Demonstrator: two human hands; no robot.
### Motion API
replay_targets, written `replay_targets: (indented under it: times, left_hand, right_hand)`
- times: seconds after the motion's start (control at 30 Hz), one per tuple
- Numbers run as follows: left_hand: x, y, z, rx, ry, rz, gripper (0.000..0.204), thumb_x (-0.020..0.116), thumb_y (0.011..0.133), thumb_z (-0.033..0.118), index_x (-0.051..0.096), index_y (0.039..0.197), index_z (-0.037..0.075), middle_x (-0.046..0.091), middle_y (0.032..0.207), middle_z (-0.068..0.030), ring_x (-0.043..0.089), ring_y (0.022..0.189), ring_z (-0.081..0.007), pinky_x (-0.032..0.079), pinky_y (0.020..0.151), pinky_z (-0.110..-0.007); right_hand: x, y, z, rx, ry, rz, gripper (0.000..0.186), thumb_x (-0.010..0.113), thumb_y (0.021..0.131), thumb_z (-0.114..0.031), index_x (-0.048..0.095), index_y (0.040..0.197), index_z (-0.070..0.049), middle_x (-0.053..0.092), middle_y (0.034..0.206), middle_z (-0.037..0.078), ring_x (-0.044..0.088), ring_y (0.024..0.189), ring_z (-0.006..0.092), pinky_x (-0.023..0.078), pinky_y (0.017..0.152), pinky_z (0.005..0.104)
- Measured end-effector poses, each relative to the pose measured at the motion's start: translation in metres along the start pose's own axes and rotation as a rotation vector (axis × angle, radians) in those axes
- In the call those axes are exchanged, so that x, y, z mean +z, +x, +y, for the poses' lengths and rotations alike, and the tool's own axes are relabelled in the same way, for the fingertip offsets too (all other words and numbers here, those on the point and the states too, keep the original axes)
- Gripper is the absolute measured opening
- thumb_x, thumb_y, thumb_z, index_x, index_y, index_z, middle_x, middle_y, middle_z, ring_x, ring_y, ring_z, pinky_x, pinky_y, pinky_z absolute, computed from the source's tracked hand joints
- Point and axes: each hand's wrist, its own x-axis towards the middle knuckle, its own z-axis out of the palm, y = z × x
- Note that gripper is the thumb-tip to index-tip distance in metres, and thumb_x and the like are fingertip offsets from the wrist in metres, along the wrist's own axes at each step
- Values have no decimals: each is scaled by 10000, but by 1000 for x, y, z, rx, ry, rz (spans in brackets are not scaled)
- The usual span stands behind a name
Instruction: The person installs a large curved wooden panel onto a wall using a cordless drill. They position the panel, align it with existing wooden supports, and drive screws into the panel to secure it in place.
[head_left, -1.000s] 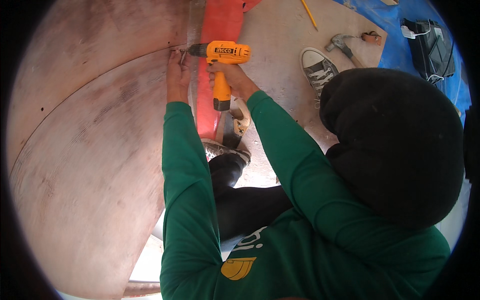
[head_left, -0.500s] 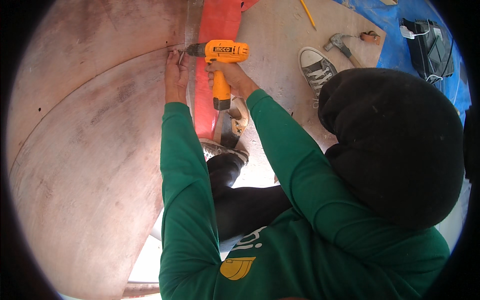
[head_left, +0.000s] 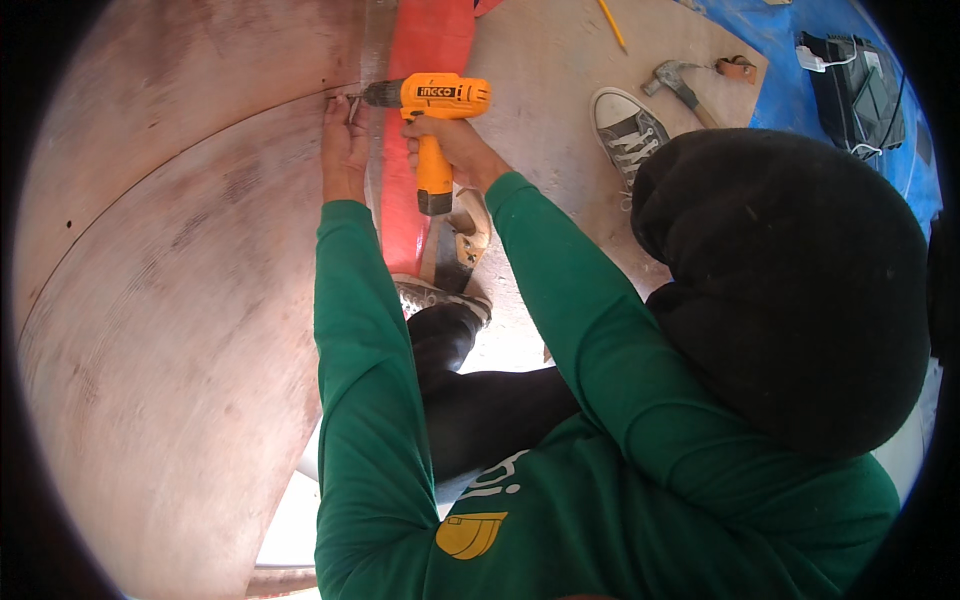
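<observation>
My right hand (head_left: 448,140) grips the handle of an orange cordless drill (head_left: 440,95), held sideways with its black chuck pointing left. Just left of the chuck my left hand (head_left: 344,148) has its fingertips closed round a small thin metal piece, probably a screw (head_left: 354,100), at the drill's tip. These fingers rest against the curved plywood panel (head_left: 180,300) near a seam line. Behind the drill runs a red strip (head_left: 428,35) beside a narrow translucent band. A handsaw (head_left: 470,225) lies partly hidden below the drill.
A claw hammer (head_left: 680,85), pencil (head_left: 612,22) and small leather piece (head_left: 735,68) lie on a board (head_left: 530,60). A sneaker (head_left: 628,135) stands near a large black rounded shape (head_left: 780,280). At right, a black case with white cable (head_left: 855,95) sits on blue sheeting (head_left: 760,25).
The whole view has shifted slightly, so things sit a little higher and further left. My hands and the drill keep about the same position against the panel.
</observation>
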Motion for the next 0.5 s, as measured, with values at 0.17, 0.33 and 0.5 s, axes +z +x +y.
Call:
replay_targets:
  times: [0.17, 0.33, 0.5]
  left_hand:
    - [2, -2, 1, -7, 19, 18, 285, 623, 1083, 43, 545, 1354, -2, 631, 1267, -91, 668, 1140, -203, 648, 974, -348]
    - [6, -5, 2, 7, 21, -12, 280, 622, 1086, 56, 561, 1354, 1, 640, 1266, -91, 674, 1143, -204, 645, 972, -340]
    - [7, -7, 2, 27, 41, -24, 197, 612, 1100, 105, 626, 1282, 31, 676, 1215, -78, 681, 1140, -205, 634, 972, -362]
  right_hand:
    - [0, -1, -1, 20, 6, -2, 238, 693, 948, -77, 606, 1167, -43, 655, 902, 56, 644, 742, 159, 593, 671, 355]
    - [-2, 2, 1, 25, 18, -11, 236, 698, 943, -80, 607, 1158, -47, 657, 897, 55, 647, 745, 158, 594, 674, 357]
    - [-5, 5, 5, 23, 60, -30, 240, 710, 941, -86, 609, 1157, -55, 657, 885, 55, 646, 730, 159, 591, 665, 354]
